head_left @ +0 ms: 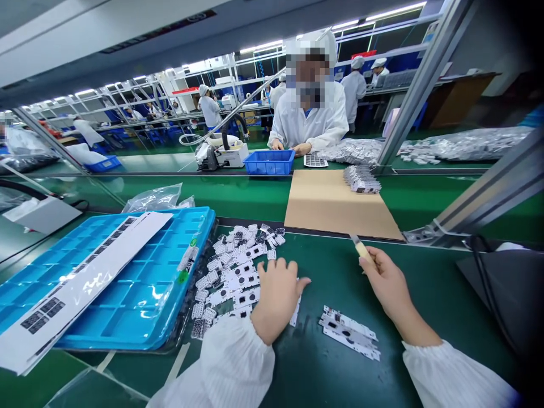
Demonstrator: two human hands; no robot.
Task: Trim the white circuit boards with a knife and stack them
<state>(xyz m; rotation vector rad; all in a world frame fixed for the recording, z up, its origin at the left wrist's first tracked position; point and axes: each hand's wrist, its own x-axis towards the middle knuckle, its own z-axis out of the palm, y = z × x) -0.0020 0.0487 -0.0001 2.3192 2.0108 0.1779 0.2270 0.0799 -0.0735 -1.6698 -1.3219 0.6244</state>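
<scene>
My left hand (278, 297) rests palm down on the green bench mat (327, 362), fingers apart, at the right edge of a loose pile of white perforated pieces with black squares (233, 277). It holds nothing I can see, though a white strip (294, 311) pokes out beside it. My right hand (385, 280) grips a small knife-like tool with a pale handle (361, 249), its metal tip pointing up and left. Below that hand, a small stack of similar white pieces (349, 333) lies on the mat, apart from both hands.
To the left lies a blue compartment tray (136, 272) under a white sheet with black patches (85, 283). Ahead, a cardboard sheet (335, 204) carries stacked pieces. A co-worker sits beyond at a blue crate (269, 162). A metal frame rail (488, 192) and black bag (505, 294) stand right.
</scene>
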